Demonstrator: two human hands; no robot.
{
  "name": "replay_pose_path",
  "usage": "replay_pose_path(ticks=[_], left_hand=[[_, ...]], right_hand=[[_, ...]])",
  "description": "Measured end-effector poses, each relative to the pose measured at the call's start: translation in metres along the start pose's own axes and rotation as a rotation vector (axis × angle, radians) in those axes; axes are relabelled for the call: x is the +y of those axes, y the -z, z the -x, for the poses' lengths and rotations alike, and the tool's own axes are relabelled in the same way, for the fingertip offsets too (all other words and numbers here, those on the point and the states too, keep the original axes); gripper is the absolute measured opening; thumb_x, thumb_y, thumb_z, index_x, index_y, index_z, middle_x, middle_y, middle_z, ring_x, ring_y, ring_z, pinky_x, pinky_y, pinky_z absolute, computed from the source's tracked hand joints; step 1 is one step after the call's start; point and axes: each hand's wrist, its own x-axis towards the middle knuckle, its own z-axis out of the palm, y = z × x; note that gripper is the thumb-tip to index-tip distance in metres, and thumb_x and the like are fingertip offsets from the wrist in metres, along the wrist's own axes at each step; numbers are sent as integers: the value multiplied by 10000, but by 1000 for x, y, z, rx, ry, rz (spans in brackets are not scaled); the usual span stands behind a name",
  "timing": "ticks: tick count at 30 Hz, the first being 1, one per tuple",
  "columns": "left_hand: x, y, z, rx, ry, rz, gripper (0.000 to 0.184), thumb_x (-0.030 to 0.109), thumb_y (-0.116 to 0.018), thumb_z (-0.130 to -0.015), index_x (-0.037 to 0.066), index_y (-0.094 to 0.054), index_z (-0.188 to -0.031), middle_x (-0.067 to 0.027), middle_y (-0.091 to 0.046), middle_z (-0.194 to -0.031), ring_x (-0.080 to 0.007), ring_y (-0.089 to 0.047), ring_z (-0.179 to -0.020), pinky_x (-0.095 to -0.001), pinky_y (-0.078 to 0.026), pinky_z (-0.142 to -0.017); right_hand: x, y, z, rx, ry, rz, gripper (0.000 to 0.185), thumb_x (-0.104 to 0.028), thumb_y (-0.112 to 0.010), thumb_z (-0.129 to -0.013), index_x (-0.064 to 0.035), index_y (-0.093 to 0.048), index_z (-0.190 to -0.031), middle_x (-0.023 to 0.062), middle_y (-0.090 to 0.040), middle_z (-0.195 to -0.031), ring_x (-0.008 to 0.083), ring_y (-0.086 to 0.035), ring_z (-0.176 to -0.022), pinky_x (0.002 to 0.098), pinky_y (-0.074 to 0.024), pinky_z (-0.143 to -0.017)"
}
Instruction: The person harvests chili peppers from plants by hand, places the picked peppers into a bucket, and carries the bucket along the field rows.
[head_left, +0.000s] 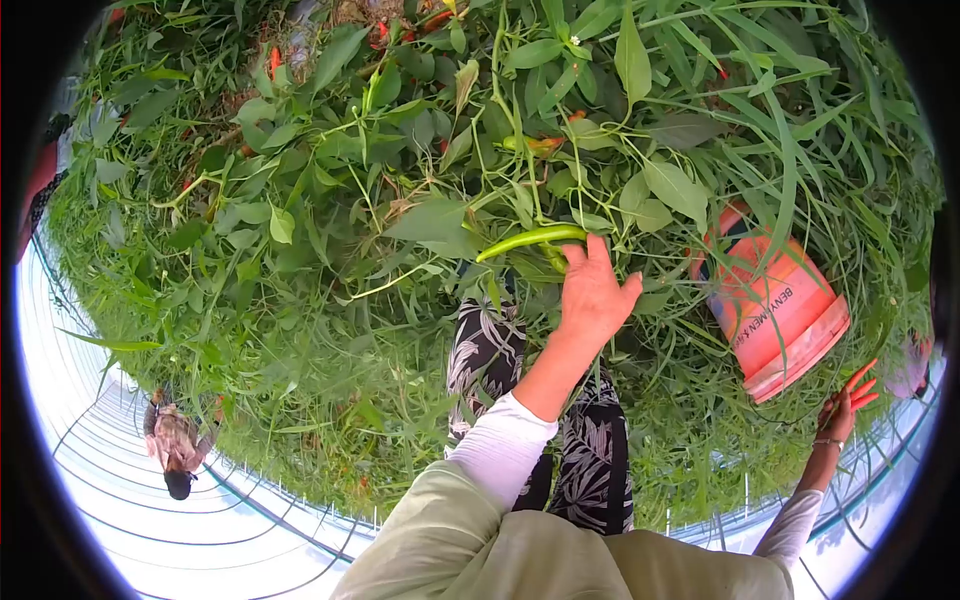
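Among the plants in the middle, my left hand (596,288) reaches up with its thumb held out to the side and its fingers apart. Its fingertips touch the stem end of a long green pepper (530,241), which lies level beside leaves and stems. Part of another green pepper shows just below it. Far off at the right edge, my right hand (840,412) is closed round several red peppers (861,388), whose tips stick out past the fingers. A red-orange bucket (778,305) with printed letters leans on its side in the grass, above and left of my right hand.
Dense pepper plants and long grass surround my legs (487,355). Red peppers (275,62) hang at the upper left, and a red-orange one (545,146) near the top middle. A co-worker (178,445) is at the lower left. Parts of others show at both side edges.
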Motion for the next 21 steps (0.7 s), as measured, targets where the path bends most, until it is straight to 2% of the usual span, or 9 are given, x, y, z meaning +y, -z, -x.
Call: replay_pose_path(ticks=[4, 6, 7, 11, 13, 14, 16, 19, 21], left_hand=[[-1, -1, 0, 45, -46, -87, 779, 281, -686, -701, -85, -247, -1229, -378, -315, -1149, -482, -449, -1018, -425, -426, -883], [-2, 3, -2, 111, -62, -104, 771, 294, -682, -704, -91, -260, -1221, -363, -333, -1133, -472, -456, -1019, -417, -426, -890], [1, 6, -2, 10, -13, -37, 772, 294, -686, -699, -90, -264, -1218, -358, -337, -1134, -472, -461, -1018, -417, -431, -885], [10, 8, 3, -161, -27, 68, 755, 262, -688, -688, -31, -269, -1245, -351, -346, -1148, -455, -491, -996, -424, -460, -845], [15, 13, 3, -331, -67, 109, 703, 237, -656, -699, 21, -307, -1269, -310, -387, -1174, -446, -479, -1028, -422, -444, -873], [-6, -9, -5, -369, -439, 279, 637, 248, -626, -718, 5, -373, -1249, -254, -429, -1219, -421, -449, -1098, -409, -406, -929], [-8, -17, -3, -321, -485, 228, 582, 255, -609, -727, -6, -432, -1216, -197, -456, -1252, -365, -431, -1147, -392, -379, -958], [-13, 4, -10, -283, -452, 241, 524, 254, -626, -723, 1, -491, -1161, -198, -519, -1174, -336, -488, -1090, -384, -397, -928], [-2, 63, 0, -284, -290, 277, 476, 221, -643, -728, 17, -524, -1141, -171, -594, -1058, -312, -564, -961, -361, -441, -847]], right_hand=[[-18, -26, -1, 50, -78, 76, 448, -323, -619, -822, -23, -505, -1135, 91, -594, -949, 169, -582, -846, 252, -470, -703], [-25, -5, -22, 143, 568, 370, 440, -194, -561, -867, 17, -445, -1235, 114, -540, -1150, 205, -516, -1053, 318, -405, -894], [-46, 7, -22, 149, 575, 395, 440, -194, -561, -867, 17, -445, -1235, 114, -540, -1150, 205, -516, -1053, 318, -405, -894], [-182, -314, 215, -664, 814, 275, 222, -1, -429, -847, 59, -528, -1037, 112, -592, -994, 193, -564, -896, 320, -428, -836], [-200, -430, 263, -1031, 1219, 404, 245, 42, -478, -754, 23, -563, -983, 162, -590, -947, 277, -573, -840, 320, -444, -795], [-192, -487, 279, -1140, 1346, 329, 268, 51, -496, -734, 4, -548, -992, 158, -577, -951, 302, -560, -836, 339, -455, -778], [-160, -600, 293, -1156, 1663, 336, 245, -33, -549, -751, -4, -553, -995, 154, -574, -1033, 336, -528, -979, 377, -409, -882], [-135, -666, 285, -1228, 1473, 1447, 246, -177, -569, -736, -45, -608, -941, 112, -585, -1014, 286, -523, -981, 414, -372, -888], [-115, -641, 262, -1200, 1552, 1547, 226, -180, -570, -720, -54, -620, -900, 103, -584, -973, 276, -527, -960, 414, -374, -881]])
